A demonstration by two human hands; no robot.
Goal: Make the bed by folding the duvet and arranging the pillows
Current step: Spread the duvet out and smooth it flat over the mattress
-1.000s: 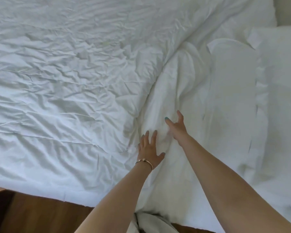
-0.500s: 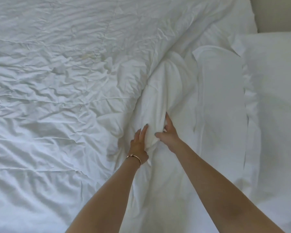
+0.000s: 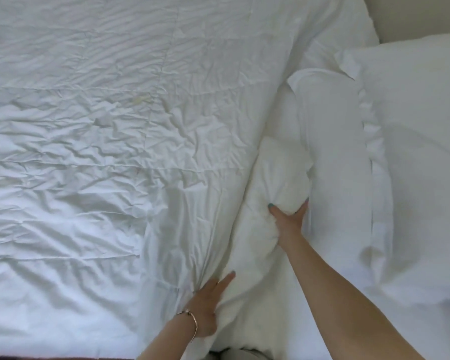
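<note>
Right hand is clamped on a bunched ridge of the white duvet, thumb one side, fingers the other, just beside the nearer pillow. Left hand lies flat with straight fingers, pressing the duvet's fold near the bed's edge. A second pillow sits to the right.

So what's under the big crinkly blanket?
You can't see. The duvet covers that whole side of the bed. The right hand grips its bunched edge, and the left hand presses on it.
</note>
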